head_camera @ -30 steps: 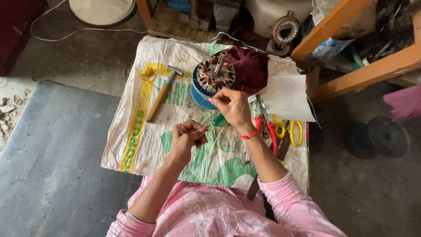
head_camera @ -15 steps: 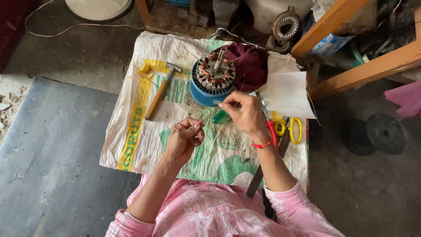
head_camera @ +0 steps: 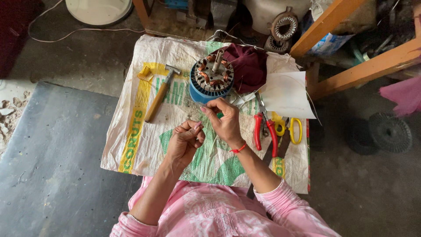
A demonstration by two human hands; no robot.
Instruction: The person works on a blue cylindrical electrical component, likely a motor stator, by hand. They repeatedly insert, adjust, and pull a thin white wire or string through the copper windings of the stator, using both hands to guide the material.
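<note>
Pinched between thumb and fingertips of the left hand, at the centre of the frame, is something too thin to be made out, probably a strand of wire; the grip is clenched. Just above and to its right, the right hand is held with its fingers curled and pinched together as well, a red band being worn at its wrist. What is grasped there cannot be told. Both hands are held close together, just apart, above the woven sack spread over the counter.

Directly above the hands, near the upper centre, a motor stator with copper windings is stood in a blue ring. A dark red cloth is lain beside it on the right. A hammer is laid to the left, red-handled pliers and yellow-handled scissors to the right, below a white sheet.
</note>
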